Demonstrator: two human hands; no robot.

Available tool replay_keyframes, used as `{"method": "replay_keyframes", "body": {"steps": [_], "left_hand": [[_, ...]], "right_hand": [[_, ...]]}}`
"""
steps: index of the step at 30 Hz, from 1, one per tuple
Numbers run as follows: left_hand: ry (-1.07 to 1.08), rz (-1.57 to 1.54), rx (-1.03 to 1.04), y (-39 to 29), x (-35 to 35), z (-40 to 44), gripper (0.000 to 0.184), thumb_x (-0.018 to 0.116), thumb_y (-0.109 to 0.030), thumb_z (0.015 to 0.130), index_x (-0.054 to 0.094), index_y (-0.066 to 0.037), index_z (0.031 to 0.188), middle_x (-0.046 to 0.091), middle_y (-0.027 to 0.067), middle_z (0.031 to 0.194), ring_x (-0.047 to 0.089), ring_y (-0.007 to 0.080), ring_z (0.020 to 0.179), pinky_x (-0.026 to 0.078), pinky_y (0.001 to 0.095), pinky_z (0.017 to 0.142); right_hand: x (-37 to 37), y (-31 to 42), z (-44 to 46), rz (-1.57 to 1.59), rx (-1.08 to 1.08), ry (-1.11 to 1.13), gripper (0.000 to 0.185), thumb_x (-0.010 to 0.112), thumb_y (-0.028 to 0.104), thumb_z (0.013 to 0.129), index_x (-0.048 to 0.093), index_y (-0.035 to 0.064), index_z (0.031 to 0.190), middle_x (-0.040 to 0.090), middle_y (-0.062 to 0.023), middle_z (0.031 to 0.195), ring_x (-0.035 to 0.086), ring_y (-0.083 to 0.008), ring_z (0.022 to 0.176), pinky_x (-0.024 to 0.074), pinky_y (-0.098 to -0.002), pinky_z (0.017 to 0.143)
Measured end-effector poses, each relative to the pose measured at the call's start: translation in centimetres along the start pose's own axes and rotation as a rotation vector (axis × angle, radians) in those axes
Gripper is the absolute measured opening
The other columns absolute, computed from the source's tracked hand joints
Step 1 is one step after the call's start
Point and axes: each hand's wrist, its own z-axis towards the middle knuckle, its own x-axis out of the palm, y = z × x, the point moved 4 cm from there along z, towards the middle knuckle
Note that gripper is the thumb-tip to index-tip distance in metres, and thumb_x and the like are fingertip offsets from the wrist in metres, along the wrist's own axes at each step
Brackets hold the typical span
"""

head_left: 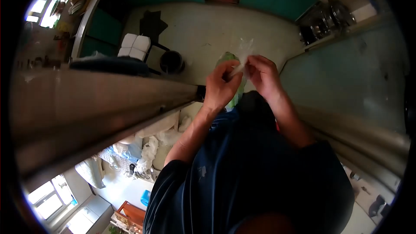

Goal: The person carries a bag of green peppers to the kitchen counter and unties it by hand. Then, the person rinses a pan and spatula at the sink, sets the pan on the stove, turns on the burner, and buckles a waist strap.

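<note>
Left hand (pixel 223 84): fingers curled, thumb and fingertips closed on the twisted neck of a clear plastic bag (pixel 246 48). Right hand (pixel 264 76): fingertips pinched on the same neck, just beside the left. Bag's loose end sticks up past both hands. Green thing (pixel 236 99) is below and beside the left hand, partly hidden by it; can't tell if it's inside the bag. Bucket (pixel 172 62) on the floor (pixel 203 26), off to the left hand's outer side.

Pale floor (pixel 208 28); dark flat piece (pixel 151 26), round dark bin (pixel 171 62) on it.
</note>
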Motion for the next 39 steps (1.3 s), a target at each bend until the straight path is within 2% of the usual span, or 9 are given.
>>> {"method": "replay_keyframes", "body": {"steps": [6, 10, 14, 16, 19, 22, 34, 37, 39], "left_hand": [[0.180, -0.033, -0.105, 1.5, -0.7, 14.4, 0.017, 0.073, -0.012, 0.092, 0.072, 0.002, 0.101, 0.063, -0.0042, 0.080, 0.053, 0.0041, 0.075, 0.045, 0.0254, 0.063], [0.068, -0.086, -0.198, 5.2, -1.5, 24.2, 0.021, 0.072, -0.018, 0.095, 0.071, 0.002, 0.092, 0.059, -0.0076, 0.077, 0.052, 0.0055, 0.073, 0.043, 0.0278, 0.060], [0.003, 0.248, -0.173, 6.5, -3.4, 33.3, 0.024, 0.067, -0.019, 0.093, 0.068, 0.005, 0.090, 0.065, 0.0122, 0.068, 0.054, 0.0116, 0.067, 0.047, 0.0361, 0.062], [-0.124, 0.290, 0.200, 4.7, -4.6, 37.0, 0.014, 0.063, -0.007, 0.085, 0.069, 0.003, 0.093, 0.071, 0.0195, 0.089, 0.065, 0.0295, 0.071, 0.050, 0.0399, 0.066], [-0.275, 0.199, 0.139, 2.1, -7.1, 41.4, 0.012, 0.066, -0.007, 0.086, 0.070, 0.001, 0.094, 0.070, 0.0178, 0.088, 0.066, 0.0310, 0.073, 0.050, 0.0399, 0.065], [-0.288, 0.326, -0.084, 1.3, -10.9, 46.1, 0.012, 0.069, -0.008, 0.088, 0.072, 0.000, 0.096, 0.065, 0.0147, 0.078, 0.062, 0.0271, 0.067, 0.049, 0.0388, 0.063], [-0.534, 0.422, 0.235, 7.4, -32.2, 65.0, 0.013, 0.076, -0.008, 0.090, 0.071, -0.002, 0.100, 0.063, 0.0068, 0.078, 0.060, 0.0165, 0.070, 0.048, 0.0307, 0.064], [-0.131, 0.066, -0.297, 9.7, -37.9, 68.9, 0.025, 0.073, -0.019, 0.096, 0.066, 0.000, 0.111, 0.060, 0.0003, 0.084, 0.052, 0.0066, 0.076, 0.046, 0.0268, 0.067], [-0.130, 0.043, -0.235, 9.5, -41.1, 71.6, 0.027, 0.073, -0.020, 0.096, 0.067, 0.000, 0.115, 0.063, 0.0010, 0.086, 0.054, 0.0072, 0.077, 0.047, 0.0257, 0.069]], "right_hand": [[2.1, 3.3, 12.4, -0.761, -0.317, 0.094, 0.017, 0.065, 0.004, 0.098, 0.071, -0.0009, 0.113, 0.069, -0.0049, 0.113, 0.065, -0.0150, 0.097, 0.0534, -0.0308, 0.085], [4.7, 5.5, 23.8, -0.801, -0.460, 0.195, 0.019, 0.067, 0.000, 0.093, 0.072, 0.0009, 0.111, 0.067, -0.0088, 0.118, 0.065, -0.0171, 0.107, 0.0531, -0.0313, 0.088], [12.1, 11.8, 31.0, -1.092, -0.963, 0.439, 0.027, 0.064, -0.005, 0.082, 0.070, 0.0054, 0.106, 0.068, -0.0117, 0.116, 0.065, -0.0286, 0.109, 0.0505, -0.0422, 0.096], [16.5, 12.7, 34.3, -1.168, -0.928, 0.868, 0.029, 0.064, -0.003, 0.079, 0.069, 0.0067, 0.105, 0.069, -0.0099, 0.112, 0.065, -0.0310, 0.110, 0.0476, -0.0455, 0.100], [17.3, 10.8, 42.6, -1.376, -0.943, 0.956, 0.025, 0.067, 0.006, 0.081, 0.070, 0.0078, 0.105, 0.070, -0.0086, 0.108, 0.065, -0.0290, 0.108, 0.0459, -0.0442, 0.102], [18.6, 9.9, 50.0, -1.498, -0.920, 0.998, 0.024, 0.068, 0.011, 0.083, 0.071, 0.0081, 0.107, 0.070, -0.0083, 0.101, 0.065, -0.0273, 0.101, 0.0479, -0.0422, 0.094], [34.5, -0.7, 73.0, -1.658, -0.866, 1.080, 0.016, 0.068, 0.015, 0.084, 0.069, 0.0068, 0.098, 0.064, -0.0077, 0.089, 0.063, -0.0281, 0.091, 0.0481, -0.0415, 0.082], [39.4, -2.0, 77.1, -1.553, -0.895, 1.132, 0.017, 0.068, 0.013, 0.082, 0.069, 0.0068, 0.098, 0.065, -0.0079, 0.090, 0.063, -0.0282, 0.093, 0.0485, -0.0420, 0.085], [42.6, -2.6, 80.6, -1.515, -0.896, 1.162, 0.018, 0.067, 0.010, 0.083, 0.069, 0.0071, 0.100, 0.066, -0.0082, 0.093, 0.064, -0.0282, 0.095, 0.0487, -0.0426, 0.087]]}}
